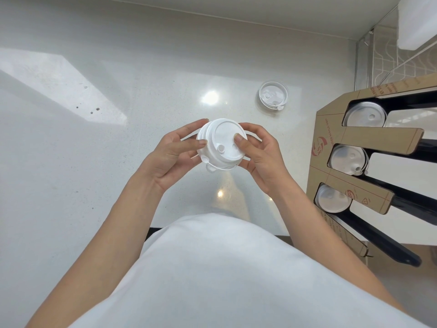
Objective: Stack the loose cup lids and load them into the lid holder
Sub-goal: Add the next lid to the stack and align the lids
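both hands — left hand (170, 152), right hand (257, 155) — hold small stack of round white plastic lids (221, 144) | squeeze edges even; one loose white lid (273, 94) waits on counter

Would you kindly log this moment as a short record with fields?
Held item: lid stack, white, raised above the counter
Left hand: grips the stack's left side
Right hand: grips its right side, one finger on top
Loose lid: alone on the counter, beyond the hands
Lid holder: cardboard, right side, three slots showing lids
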The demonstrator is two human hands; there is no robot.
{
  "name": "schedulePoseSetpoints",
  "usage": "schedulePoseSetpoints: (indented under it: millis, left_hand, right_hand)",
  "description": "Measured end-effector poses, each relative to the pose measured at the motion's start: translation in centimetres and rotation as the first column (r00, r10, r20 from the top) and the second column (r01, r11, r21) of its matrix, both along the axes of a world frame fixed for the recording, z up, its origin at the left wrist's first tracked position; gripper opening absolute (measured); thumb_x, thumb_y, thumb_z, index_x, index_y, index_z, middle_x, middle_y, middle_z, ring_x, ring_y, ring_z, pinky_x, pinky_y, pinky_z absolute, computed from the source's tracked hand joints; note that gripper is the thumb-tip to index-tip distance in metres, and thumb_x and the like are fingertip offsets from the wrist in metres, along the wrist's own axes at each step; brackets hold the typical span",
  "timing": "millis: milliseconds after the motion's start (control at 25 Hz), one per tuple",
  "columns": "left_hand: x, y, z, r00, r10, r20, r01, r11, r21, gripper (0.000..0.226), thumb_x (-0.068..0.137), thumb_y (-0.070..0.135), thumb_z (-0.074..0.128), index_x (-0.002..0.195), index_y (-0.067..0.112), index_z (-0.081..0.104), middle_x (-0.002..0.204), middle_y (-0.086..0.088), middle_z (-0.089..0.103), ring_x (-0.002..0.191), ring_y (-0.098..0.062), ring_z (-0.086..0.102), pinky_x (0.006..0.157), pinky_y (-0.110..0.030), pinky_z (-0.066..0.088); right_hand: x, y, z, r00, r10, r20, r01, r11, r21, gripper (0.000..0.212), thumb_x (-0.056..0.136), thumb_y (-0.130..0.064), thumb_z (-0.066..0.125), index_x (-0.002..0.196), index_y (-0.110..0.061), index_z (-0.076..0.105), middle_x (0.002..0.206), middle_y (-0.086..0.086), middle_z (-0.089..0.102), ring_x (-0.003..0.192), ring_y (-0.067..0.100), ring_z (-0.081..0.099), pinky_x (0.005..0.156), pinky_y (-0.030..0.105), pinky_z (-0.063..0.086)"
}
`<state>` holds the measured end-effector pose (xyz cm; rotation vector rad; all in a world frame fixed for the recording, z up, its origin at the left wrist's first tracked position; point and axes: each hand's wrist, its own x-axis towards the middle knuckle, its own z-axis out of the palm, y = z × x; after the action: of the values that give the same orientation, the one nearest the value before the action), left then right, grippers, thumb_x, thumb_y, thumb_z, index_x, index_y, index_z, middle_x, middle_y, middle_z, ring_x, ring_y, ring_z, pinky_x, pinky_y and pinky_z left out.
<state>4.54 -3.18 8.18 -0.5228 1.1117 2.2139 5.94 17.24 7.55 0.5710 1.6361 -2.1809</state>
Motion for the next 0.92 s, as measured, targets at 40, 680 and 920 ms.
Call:
schedulePoseSetpoints:
  millis: [40,680,920]
  left_hand:
    - [0.02,0.12,0.15,1.0,0.001,0.002,-0.001,1.0,-0.019,0.051,0.082,0.001,0.067,0.133,0.007,0.06,0.117,-0.01,0.07,0.102,-0.023,0.069,0.086,-0.032,0.058]
    - [0.07,0.53,0.53,0.998,0.056,-0.03,-0.059,0.993,-0.099,0.045,0.087,-0.005,0.065,0.13,0.01,0.061,0.12,-0.016,0.066,0.112,-0.03,0.066,0.098,-0.039,0.056]
    - [0.15,0.63,0.73,0.998,0.014,-0.065,-0.021,0.994,-0.105,0.051,0.085,-0.007,0.065,0.133,0.011,0.059,0.104,-0.008,0.074,0.104,-0.026,0.069,0.092,-0.036,0.058]
  right_hand:
    - [-0.05,0.1,0.06,1.0,0.007,-0.007,-0.007,1.0,0.015,0.027,0.091,-0.011,0.069,0.118,-0.015,0.063,0.097,0.0,0.073,0.085,0.015,0.067,0.068,0.035,0.057]
    - [-0.33,0.04,0.57,0.999,0.007,-0.042,-0.009,0.999,-0.048,0.039,0.091,-0.004,0.066,0.129,-0.011,0.06,0.109,0.009,0.069,0.094,0.016,0.068,0.082,0.031,0.056]
    - [-0.33,-0.02,0.55,0.997,-0.05,-0.067,0.053,0.998,0.03,0.027,0.091,-0.006,0.069,0.116,-0.014,0.066,0.097,0.007,0.074,0.089,0.019,0.069,0.085,0.042,0.056]
